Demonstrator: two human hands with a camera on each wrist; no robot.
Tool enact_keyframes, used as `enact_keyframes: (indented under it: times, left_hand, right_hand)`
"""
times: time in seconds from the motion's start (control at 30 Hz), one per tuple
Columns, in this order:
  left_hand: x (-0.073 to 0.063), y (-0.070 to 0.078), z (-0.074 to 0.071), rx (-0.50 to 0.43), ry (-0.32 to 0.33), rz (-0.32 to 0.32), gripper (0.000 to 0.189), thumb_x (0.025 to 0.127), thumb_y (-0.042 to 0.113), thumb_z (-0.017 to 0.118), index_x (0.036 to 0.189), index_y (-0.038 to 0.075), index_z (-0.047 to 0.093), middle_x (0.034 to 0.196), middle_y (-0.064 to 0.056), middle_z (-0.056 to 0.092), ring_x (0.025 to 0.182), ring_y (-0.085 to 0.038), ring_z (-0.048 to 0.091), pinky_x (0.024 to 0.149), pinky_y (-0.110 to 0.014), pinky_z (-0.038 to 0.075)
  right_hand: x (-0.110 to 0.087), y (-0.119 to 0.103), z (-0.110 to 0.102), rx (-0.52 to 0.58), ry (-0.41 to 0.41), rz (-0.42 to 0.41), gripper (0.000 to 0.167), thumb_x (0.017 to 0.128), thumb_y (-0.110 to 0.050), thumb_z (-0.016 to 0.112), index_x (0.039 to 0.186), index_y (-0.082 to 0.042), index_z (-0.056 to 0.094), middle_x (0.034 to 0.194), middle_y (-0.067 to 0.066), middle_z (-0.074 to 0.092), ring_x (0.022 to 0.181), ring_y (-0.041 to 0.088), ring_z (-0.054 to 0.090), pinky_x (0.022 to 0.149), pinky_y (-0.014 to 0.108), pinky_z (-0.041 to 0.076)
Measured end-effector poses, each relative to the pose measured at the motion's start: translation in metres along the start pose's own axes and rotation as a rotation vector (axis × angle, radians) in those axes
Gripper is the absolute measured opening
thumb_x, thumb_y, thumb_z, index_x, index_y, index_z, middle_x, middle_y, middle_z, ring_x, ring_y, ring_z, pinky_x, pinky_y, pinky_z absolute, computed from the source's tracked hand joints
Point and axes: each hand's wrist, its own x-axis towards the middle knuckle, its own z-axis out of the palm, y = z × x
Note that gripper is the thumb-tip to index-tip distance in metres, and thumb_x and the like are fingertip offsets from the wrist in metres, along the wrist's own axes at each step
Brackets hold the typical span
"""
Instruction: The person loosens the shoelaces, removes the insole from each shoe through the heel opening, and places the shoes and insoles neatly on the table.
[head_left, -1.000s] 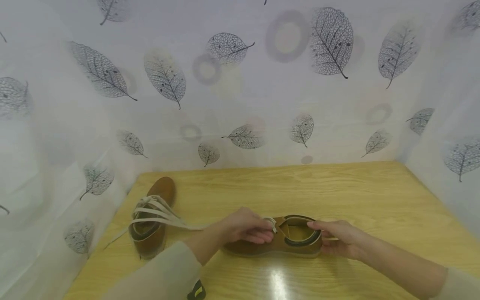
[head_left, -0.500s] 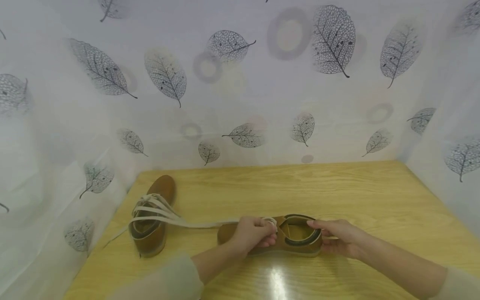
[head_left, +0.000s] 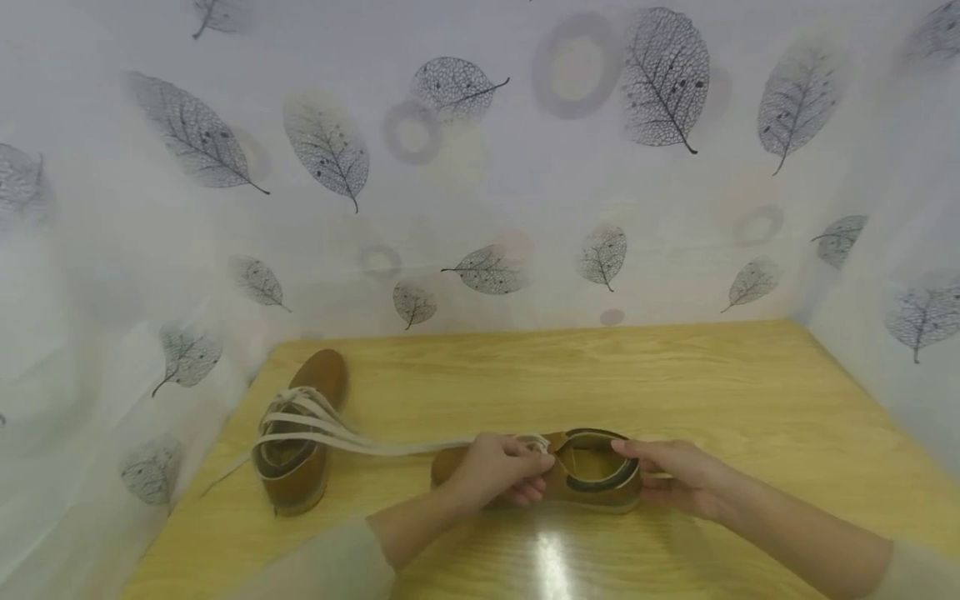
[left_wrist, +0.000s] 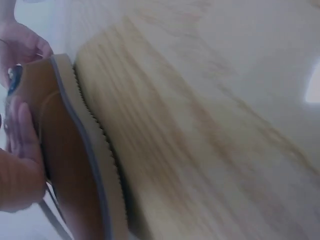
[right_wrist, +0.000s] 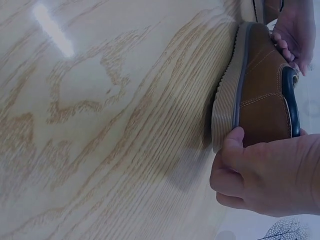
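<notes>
A brown leather shoe [head_left: 600, 498] lies lengthwise on the table, toe to the left, its dark-collared opening facing up. My right hand [head_left: 686, 475] grips its heel, thumb at the collar and the other fingers low round the back, by the pale sole [right_wrist: 227, 107]. My left hand [head_left: 498, 475] is over the shoe's front, thumb and fingertips pinching at the cream shoelace [head_left: 534, 442] near the top eyelets. The pinched bit is hidden by the fingers. In the left wrist view, the left fingers [left_wrist: 27, 130] lie along the shoe's upper [left_wrist: 65, 145].
A second brown shoe [head_left: 326, 377] stands at the table's left, toe pointing away. Long cream laces [head_left: 375, 448] drape over it and stretch across to the first shoe. A leaf-patterned white sheet [head_left: 480, 183] surrounds the wooden table [head_left: 675, 375] at back and sides.
My left hand has turned and drawn its fingers in to pinch at the lace near the eyelets, uncovering the shoe's toe. My right hand keeps its hold on the heel.
</notes>
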Motion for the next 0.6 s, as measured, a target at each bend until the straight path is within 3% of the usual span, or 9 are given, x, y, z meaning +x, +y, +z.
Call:
enact_keyframes:
  times: [0.13,0.23,0.3,0.4,0.53,0.6]
  left_hand:
    - [0.0,0.004,0.005,-0.011,0.062,-0.043,0.023,0.082,0.021,0.072,0.081,-0.002,0.07,0.067,-0.009,0.069,0.05,-0.01,0.063,0.051,-0.027,0.057]
    - [0.0,0.0,0.009,-0.078,0.095,-0.022,0.019,0.082,0.016,0.071,0.083,-0.003,0.068,0.066,-0.007,0.068,0.05,-0.008,0.061,0.05,-0.023,0.056]
    - [-0.002,-0.005,0.01,-0.126,0.103,0.029,0.018,0.083,0.013,0.071,0.085,-0.004,0.066,0.069,-0.006,0.068,0.055,-0.009,0.062,0.054,-0.022,0.056]
    - [-0.006,-0.014,0.009,-0.147,0.087,0.156,0.017,0.083,0.009,0.071,0.085,-0.006,0.063,0.075,-0.009,0.067,0.063,-0.009,0.063,0.06,-0.02,0.057]
    - [-0.007,-0.023,0.006,-0.027,0.049,0.322,0.012,0.083,0.007,0.07,0.083,-0.004,0.064,0.08,-0.015,0.068,0.065,-0.007,0.062,0.061,-0.019,0.056]
    - [-0.006,-0.022,0.005,-0.002,0.04,0.334,0.012,0.085,0.007,0.069,0.082,-0.004,0.065,0.081,-0.015,0.068,0.065,-0.007,0.063,0.061,-0.02,0.057]
  right_hand:
    - [0.002,0.001,-0.002,-0.007,-0.014,-0.009,0.052,0.089,-0.025,0.065,0.12,0.013,0.05,0.12,0.024,0.044,0.112,0.036,0.051,0.098,0.042,0.048]
    - [0.001,0.001,-0.004,-0.009,-0.042,-0.014,0.051,0.09,-0.024,0.064,0.12,0.014,0.049,0.123,0.025,0.039,0.115,0.036,0.051,0.098,0.04,0.048]
    - [0.0,0.001,-0.005,0.004,-0.054,-0.015,0.049,0.09,-0.023,0.064,0.119,0.014,0.05,0.122,0.024,0.036,0.114,0.035,0.051,0.098,0.039,0.049]
    - [0.0,0.0,-0.006,0.003,-0.06,-0.022,0.047,0.09,-0.023,0.065,0.117,0.014,0.052,0.119,0.022,0.038,0.11,0.031,0.054,0.096,0.038,0.05]
    - [0.001,0.0,-0.005,-0.032,-0.07,-0.035,0.047,0.09,-0.024,0.063,0.118,0.012,0.054,0.118,0.018,0.045,0.108,0.027,0.057,0.099,0.04,0.048]
    - [0.001,0.0,-0.005,-0.048,-0.073,-0.043,0.048,0.091,-0.025,0.063,0.119,0.012,0.053,0.119,0.019,0.047,0.108,0.027,0.057,0.1,0.042,0.047]
